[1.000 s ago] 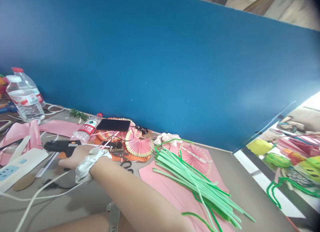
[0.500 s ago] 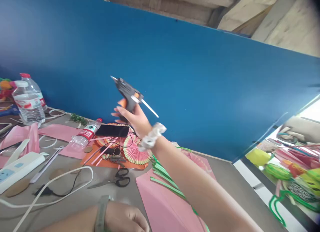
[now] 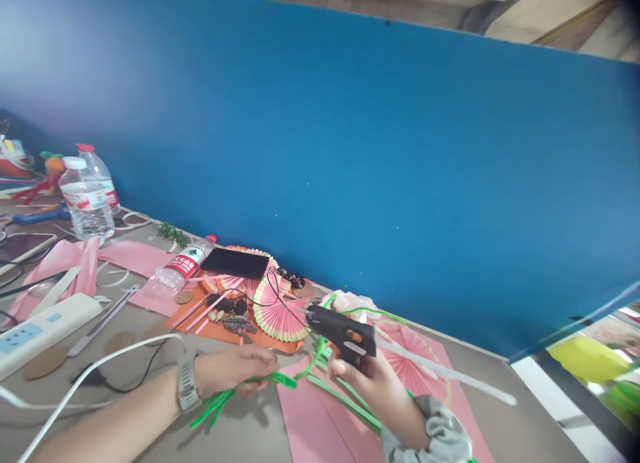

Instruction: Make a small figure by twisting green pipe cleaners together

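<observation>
My right hand (image 3: pixel 375 390) is wrapped round the grip of a black glue gun (image 3: pixel 337 326), its nozzle pointing left. A long whitish glue stick (image 3: pixel 450 371) sticks out of the gun's back end. Left of the gun, my left hand (image 3: pixel 237 370) pinches green fuzzy pipe cleaners (image 3: pixel 285 380), whose ends hang below the fingers. One green strand curves up from them towards the nozzle; whether it touches is unclear. Under my right hand, green strips (image 3: pixel 345 403) lie on pink paper (image 3: pixel 310 423).
Behind the hands are pink paper fans (image 3: pixel 277 310), a phone (image 3: pixel 235 263), and a lying bottle (image 3: pixel 183 266). To the left lie a power strip (image 3: pixel 45 333) and a white cable (image 3: pixel 125 343). Two water bottles (image 3: pixel 87 206) stand near the blue wall (image 3: pixel 325 136).
My right hand has brought the glue gun down and to the right from in front of the wall. My left hand has come up from the bottom edge and now shows green pipe cleaners.
</observation>
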A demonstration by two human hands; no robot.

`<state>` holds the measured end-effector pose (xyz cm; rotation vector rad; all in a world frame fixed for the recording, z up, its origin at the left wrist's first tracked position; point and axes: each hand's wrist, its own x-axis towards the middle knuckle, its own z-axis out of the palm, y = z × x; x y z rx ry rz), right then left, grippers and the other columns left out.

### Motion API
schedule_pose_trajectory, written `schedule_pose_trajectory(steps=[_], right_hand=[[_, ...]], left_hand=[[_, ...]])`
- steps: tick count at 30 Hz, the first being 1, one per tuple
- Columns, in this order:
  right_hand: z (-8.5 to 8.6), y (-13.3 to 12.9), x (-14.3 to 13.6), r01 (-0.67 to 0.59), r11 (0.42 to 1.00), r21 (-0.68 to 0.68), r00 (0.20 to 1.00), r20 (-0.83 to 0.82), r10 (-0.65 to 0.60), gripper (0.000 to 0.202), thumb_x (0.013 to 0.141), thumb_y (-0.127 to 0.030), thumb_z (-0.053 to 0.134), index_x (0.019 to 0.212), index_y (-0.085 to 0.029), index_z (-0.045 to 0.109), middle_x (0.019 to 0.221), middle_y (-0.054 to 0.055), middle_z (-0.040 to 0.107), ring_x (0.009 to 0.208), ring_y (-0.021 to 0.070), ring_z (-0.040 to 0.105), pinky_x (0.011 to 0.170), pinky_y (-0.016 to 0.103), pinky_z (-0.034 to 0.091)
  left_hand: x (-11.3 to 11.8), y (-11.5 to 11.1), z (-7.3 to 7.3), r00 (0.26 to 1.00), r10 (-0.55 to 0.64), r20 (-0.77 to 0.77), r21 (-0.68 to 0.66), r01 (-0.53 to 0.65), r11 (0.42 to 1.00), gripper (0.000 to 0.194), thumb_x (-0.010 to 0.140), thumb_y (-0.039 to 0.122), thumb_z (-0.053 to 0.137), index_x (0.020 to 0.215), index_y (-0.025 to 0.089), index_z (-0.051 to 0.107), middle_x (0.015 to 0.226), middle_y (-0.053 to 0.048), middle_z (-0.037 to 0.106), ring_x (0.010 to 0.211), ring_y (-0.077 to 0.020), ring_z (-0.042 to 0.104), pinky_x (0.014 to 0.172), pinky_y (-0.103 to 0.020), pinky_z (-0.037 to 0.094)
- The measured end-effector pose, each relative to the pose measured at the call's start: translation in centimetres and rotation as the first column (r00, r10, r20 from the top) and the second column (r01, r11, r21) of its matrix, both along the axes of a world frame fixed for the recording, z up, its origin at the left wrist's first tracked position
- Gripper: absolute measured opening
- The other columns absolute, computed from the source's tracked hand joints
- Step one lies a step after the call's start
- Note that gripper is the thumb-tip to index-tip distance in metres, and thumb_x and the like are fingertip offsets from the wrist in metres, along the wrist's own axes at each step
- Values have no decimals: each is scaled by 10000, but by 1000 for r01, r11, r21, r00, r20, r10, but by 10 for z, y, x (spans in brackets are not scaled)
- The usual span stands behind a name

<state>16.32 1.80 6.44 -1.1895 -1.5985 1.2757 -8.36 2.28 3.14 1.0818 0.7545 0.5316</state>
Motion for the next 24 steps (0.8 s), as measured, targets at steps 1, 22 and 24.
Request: schedule_pose_trajectory(steps=[1, 22, 24], right_hand=[[-4, 0, 0, 5, 1000, -1, 1000, -9, -5, 292, 716, -486, 655, 681, -205, 585, 622, 16, 606, 631, 210, 591, 628, 364, 488], [-49, -2, -66, -82, 989, 124, 996, 44, 77, 240, 885, -397, 451, 935, -219, 603, 719, 6, 560, 645, 166, 528, 656, 299, 464], [-59, -7, -71, -50, 989, 137, 997, 69, 41, 244, 890, -393, 436, 932, -211, 593, 726, 13, 556, 642, 172, 525, 646, 306, 464]], left_hand=[[-2, 1, 3, 1000, -13, -17, -15, 12, 1000, 273, 826, 348, 571, 635, 155, 549, 504, 70, 456, 391, -55, 342, 417, -198, 284], [20, -19, -20, 432, 897, 94, -46, -898, 437, 248, 770, 452, 581, 870, 226, 563, 738, 52, 548, 641, -96, 544, 568, -173, 439], [19, -21, -23, 455, 888, 62, -28, -889, 457, 248, 773, 455, 577, 879, 232, 581, 740, 45, 553, 656, -107, 545, 595, -189, 448]])
